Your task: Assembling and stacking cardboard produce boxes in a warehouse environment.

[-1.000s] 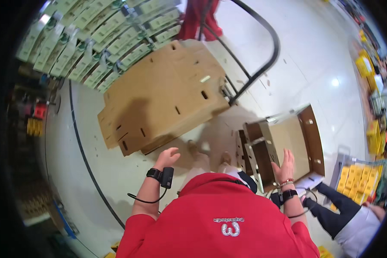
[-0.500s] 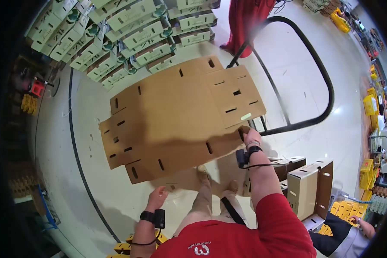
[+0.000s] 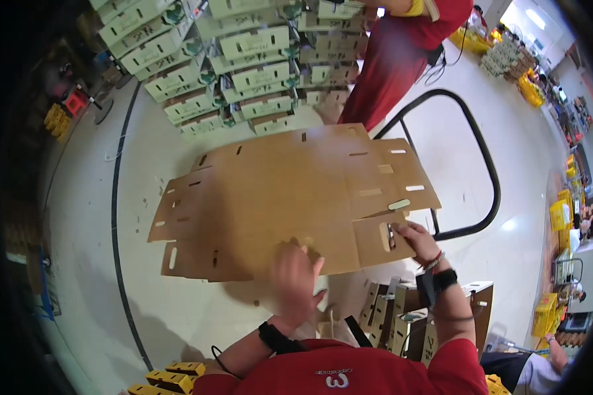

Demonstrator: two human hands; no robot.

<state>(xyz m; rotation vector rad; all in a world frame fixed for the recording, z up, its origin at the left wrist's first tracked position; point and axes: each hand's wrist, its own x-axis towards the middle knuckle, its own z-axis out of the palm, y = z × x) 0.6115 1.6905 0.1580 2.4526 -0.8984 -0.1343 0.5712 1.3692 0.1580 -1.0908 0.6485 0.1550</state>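
A large flat sheet of brown cardboard, a box blank with die-cut slots and flaps, spreads out in front of me. My right hand grips its near right flap, beside an elongated handle hole. Some of those fingertips are hidden by the flap. Blurred by motion, my left hand is at the sheet's near edge, around its middle. Its thumb and some fingers show apart, and I see nothing held in it. Whether this hand touches the cardboard I cannot tell. A dark strapped device is on each of my wrists.
Stacked white printed boxes stand beyond the sheet. A black tubular frame rises at the right, near a person in red. Partly formed boxes stand close by my right side, yellow blocks at lower left.
My left hand has come up and right to the cardboard's near edge. The right hand, still on the cardboard, has shifted right and nearer. The near right flap now bends, and the view has tilted.
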